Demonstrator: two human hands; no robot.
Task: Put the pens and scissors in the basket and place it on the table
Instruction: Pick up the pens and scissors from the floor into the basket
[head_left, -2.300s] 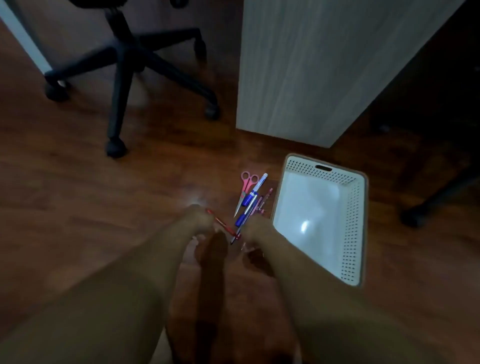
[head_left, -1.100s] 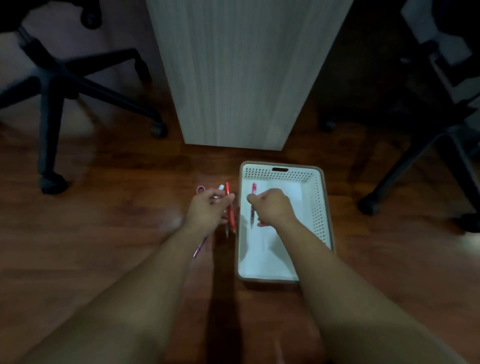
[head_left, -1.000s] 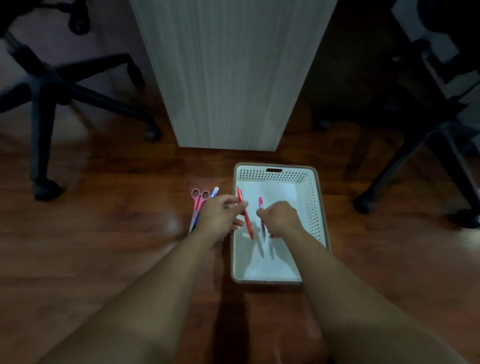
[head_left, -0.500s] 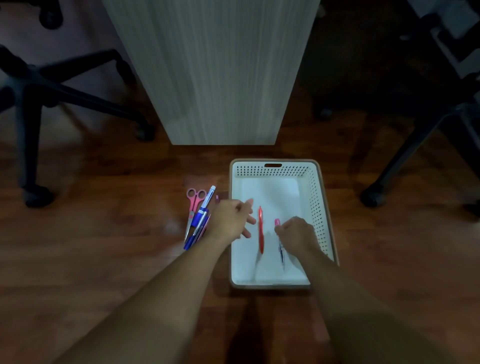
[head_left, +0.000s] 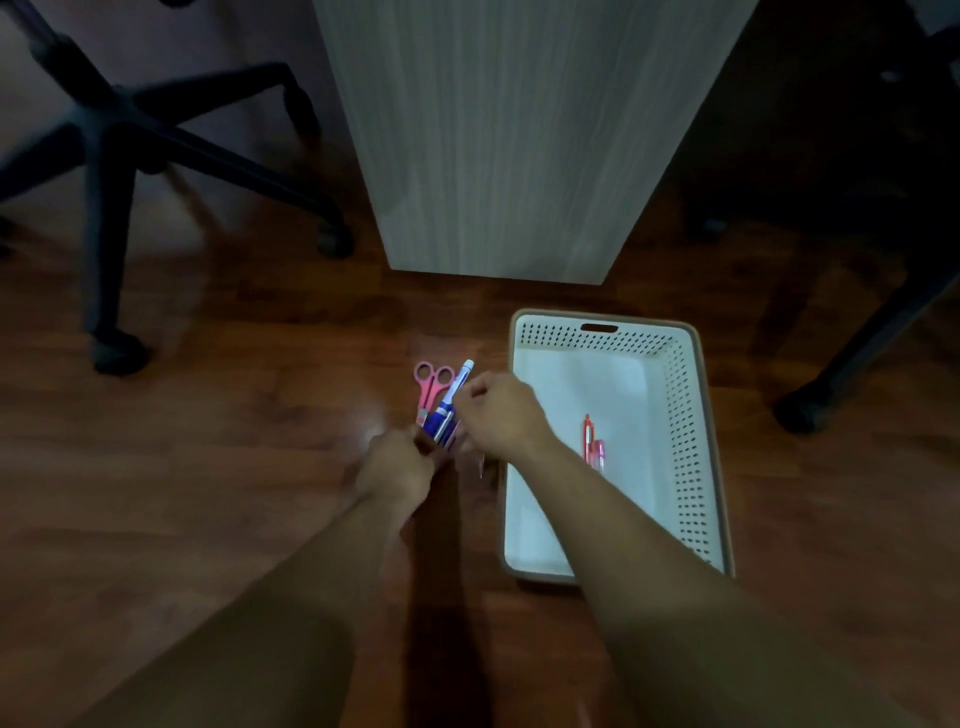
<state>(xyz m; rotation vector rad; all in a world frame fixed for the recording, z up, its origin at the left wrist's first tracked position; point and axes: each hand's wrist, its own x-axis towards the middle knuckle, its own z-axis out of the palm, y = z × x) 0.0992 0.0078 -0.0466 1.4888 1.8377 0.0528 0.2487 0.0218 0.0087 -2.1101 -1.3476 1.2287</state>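
Note:
A white perforated basket (head_left: 691, 447) stands on the wooden floor, with a red pen (head_left: 588, 439) and a pink pen (head_left: 600, 453) lying inside it. Left of the basket lie pink-handled scissors (head_left: 429, 383) and several blue pens (head_left: 445, 413), one with a white cap. My right hand (head_left: 501, 415) reaches across from the basket side, its fingers curled on the upper part of a blue pen. My left hand (head_left: 397, 467) sits at the lower ends of the pens and the scissors' blades; its fingertips are hidden, so its grip is unclear.
A pale wood-grain panel (head_left: 514, 135) of the table stands just behind the basket. A black office chair base (head_left: 119, 156) with castors is at the left. Another chair leg and castor (head_left: 800, 410) stand at the right, near the basket.
Both hands have left the basket, leaving the red and pink pens inside, and moved left to the blue pens and scissors on the floor.

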